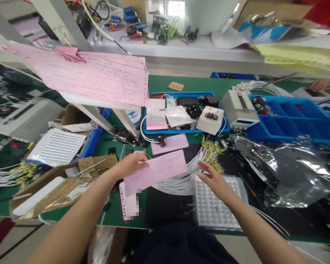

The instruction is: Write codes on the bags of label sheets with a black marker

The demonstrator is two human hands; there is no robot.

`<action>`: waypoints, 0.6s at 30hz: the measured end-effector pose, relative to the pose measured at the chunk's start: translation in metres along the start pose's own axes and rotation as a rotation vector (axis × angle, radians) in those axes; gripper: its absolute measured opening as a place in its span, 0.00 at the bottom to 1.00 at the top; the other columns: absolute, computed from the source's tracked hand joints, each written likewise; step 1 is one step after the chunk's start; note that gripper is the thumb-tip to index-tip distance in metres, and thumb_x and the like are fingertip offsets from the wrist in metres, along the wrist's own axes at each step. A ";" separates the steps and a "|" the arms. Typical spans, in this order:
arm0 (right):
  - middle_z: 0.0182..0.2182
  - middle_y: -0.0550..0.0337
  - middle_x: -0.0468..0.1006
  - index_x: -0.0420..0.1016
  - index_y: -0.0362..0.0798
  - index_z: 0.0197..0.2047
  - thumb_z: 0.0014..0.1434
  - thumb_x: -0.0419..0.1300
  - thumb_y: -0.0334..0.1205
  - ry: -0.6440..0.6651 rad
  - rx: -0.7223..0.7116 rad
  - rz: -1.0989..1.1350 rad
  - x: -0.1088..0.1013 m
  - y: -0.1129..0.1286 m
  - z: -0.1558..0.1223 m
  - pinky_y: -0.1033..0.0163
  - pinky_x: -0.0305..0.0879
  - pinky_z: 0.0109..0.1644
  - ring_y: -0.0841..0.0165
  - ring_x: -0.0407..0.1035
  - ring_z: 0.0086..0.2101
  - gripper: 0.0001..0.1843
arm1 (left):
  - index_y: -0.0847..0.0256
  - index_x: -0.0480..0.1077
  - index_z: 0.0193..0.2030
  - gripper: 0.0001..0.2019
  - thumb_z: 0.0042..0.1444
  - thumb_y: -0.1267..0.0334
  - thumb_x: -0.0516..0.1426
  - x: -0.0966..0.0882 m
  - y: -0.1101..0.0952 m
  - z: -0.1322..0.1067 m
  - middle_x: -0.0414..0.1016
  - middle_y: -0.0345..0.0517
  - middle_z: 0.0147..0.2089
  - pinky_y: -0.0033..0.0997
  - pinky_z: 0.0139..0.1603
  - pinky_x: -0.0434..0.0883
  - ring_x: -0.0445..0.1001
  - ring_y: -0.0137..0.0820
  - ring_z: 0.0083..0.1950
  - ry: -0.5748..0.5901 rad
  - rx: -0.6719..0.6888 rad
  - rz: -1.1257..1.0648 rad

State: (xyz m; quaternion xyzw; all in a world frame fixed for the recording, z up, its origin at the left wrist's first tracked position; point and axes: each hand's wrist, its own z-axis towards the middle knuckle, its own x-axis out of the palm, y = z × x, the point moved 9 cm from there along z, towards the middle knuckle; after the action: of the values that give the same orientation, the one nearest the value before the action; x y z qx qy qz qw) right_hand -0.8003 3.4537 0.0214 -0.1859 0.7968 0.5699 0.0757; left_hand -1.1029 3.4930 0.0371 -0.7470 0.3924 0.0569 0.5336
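Observation:
A pink paper slip [159,168] is pinched at its left end by my left hand [132,165], tilted above the bench. My right hand [213,179] has its fingers apart and holds nothing. It hovers over the corner of a white sheet of round labels [217,209], close to a bundle of white cables [176,185] with yellow-tagged ends [212,152]. Behind the held slip lies another pink slip [170,143]. Partly under the held slip is a white card with a red edge [129,205].
A blue tray [185,132] with parts and a beige meter [239,110] stand behind. Clear plastic bags [286,168] lie at right, near blue bins [294,117]. Pink papers [99,75] hang clipped at upper left. A cardboard box [57,194] sits at left. Another person's hand [319,85] shows far right.

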 end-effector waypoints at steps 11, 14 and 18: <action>0.39 0.54 0.79 0.75 0.46 0.45 0.54 0.60 0.52 0.124 0.087 0.265 -0.015 0.003 -0.033 0.53 0.68 0.46 0.56 0.72 0.41 0.21 | 0.59 0.70 0.39 0.16 0.52 0.48 0.56 0.033 -0.035 -0.041 0.73 0.41 0.31 0.25 0.28 0.64 0.71 0.30 0.30 -0.272 -0.117 -0.528; 0.40 0.53 0.79 0.75 0.46 0.43 0.53 0.62 0.52 0.087 0.104 0.304 -0.034 -0.005 -0.044 0.52 0.68 0.46 0.55 0.72 0.41 0.21 | 0.61 0.68 0.43 0.19 0.54 0.48 0.54 0.066 -0.027 -0.052 0.75 0.44 0.32 0.28 0.29 0.68 0.73 0.31 0.30 -0.280 -0.194 -0.709; 0.39 0.53 0.79 0.73 0.45 0.44 0.52 0.61 0.53 0.058 0.115 0.338 -0.050 -0.017 -0.049 0.52 0.69 0.45 0.56 0.72 0.40 0.22 | 0.62 0.67 0.48 0.23 0.50 0.50 0.59 0.115 -0.035 -0.052 0.77 0.49 0.38 0.36 0.39 0.72 0.76 0.37 0.36 -0.224 -0.238 -0.840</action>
State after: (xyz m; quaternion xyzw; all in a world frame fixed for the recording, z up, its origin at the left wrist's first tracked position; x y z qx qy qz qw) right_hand -0.7435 3.4133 0.0391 -0.0613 0.8499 0.5223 -0.0336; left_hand -1.0190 3.3933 0.0272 -0.8869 -0.0143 -0.0392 0.4600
